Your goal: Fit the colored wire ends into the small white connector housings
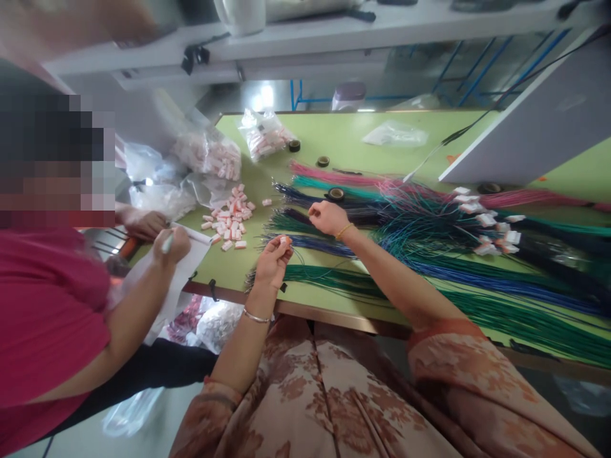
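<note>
Between the fingers of my left hand (273,264) is a small white-and-orange plastic connector (285,242), held near the table's front edge. My right hand (330,218) is closed in a pinch over the dark wires (305,198); whatever its fingertips hold, if anything, is too small to make out. Green wires (334,275) and blue wires (315,243) lie in long bundles under and beside my hands. Left of them sits a loose pile of the same connectors (232,219). Several connectors with wires in them (487,219) lie clustered at the right.
At the left, a person in a red top (52,318) writes on paper (184,267). Bags of connectors (265,133) stand at the back left. Tape rolls (335,194) lie behind the wires. A grey panel (534,114) rises at the back right of the green table (344,137).
</note>
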`<state>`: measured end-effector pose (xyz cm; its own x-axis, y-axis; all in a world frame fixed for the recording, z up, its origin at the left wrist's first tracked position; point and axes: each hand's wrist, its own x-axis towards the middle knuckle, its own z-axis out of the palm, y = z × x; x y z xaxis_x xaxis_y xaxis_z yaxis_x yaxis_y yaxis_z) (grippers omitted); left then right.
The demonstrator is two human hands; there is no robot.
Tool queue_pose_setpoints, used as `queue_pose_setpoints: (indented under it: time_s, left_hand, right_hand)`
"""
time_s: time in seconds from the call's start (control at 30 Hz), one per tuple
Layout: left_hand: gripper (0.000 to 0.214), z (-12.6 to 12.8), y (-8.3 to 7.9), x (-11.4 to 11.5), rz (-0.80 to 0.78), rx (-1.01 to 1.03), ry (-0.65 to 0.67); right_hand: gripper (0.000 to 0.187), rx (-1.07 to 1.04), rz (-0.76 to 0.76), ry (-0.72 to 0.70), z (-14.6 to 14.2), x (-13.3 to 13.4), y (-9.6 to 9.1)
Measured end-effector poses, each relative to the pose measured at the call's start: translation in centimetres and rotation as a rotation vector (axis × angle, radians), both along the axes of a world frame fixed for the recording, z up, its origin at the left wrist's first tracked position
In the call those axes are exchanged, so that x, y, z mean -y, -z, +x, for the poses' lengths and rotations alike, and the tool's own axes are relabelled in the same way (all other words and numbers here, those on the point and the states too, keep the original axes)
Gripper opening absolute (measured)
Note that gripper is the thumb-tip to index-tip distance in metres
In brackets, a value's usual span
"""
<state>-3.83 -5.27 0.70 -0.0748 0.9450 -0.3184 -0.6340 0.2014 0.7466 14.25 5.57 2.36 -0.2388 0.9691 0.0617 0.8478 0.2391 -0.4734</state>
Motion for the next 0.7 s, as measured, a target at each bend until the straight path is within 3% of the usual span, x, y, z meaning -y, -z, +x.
queue_pose_setpoints:
  time_s: [0.13, 0.4, 0.7]
  left_hand:
    - [0.023, -0.1, 0.6, -0.1, -0.012, 0.009, -0.005]
    - [0.025, -0.3, 1.0, -0.2, -0.022, 0.002, 0.001]
    - [0.025, 0.0, 0.4, 0.1, -0.045, 0.037, -0.013]
  right_hand:
    - [0.015, 0.158, -0.084, -0.041, -0.2, -1.6, 1.0]
    - [0.021, 0.251, 0.016, -0.043, 0.2, -1.2, 0.3]
    - [0.011, -0.029, 0.002, -0.171, -2.8, -2.5, -0.7]
